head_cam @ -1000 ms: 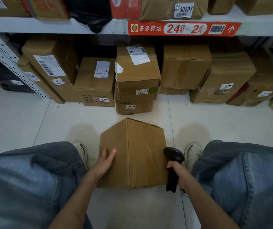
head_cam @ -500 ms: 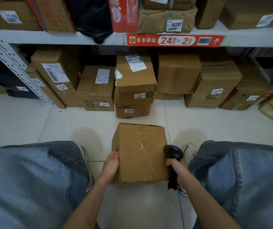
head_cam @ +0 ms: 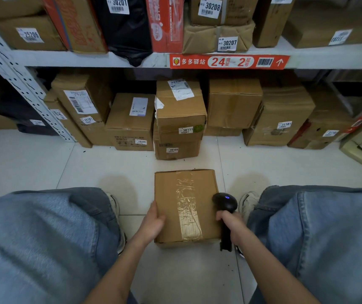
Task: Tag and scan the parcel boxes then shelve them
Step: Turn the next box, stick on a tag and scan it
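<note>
while parcel box [head_cam: 186, 207] lies flat on floor [head_cam: 110, 167], left hand [head_cam: 152, 222] fingers clasp its left edge; right hand [head_cam: 230, 224] fingers clamped on scanner [head_cam: 225, 202] at box's right side.

Just the one view here, a wide-angle cam on the person's head, looking forward and steeply down. Knees and both forearms fill the bottom of the frame super close, tiled floor [head_cam: 44, 163] sits mid-frame, and the shelf [head_cam: 88, 59] stretches across the top, edges visibly bowed by the lens.
</note>
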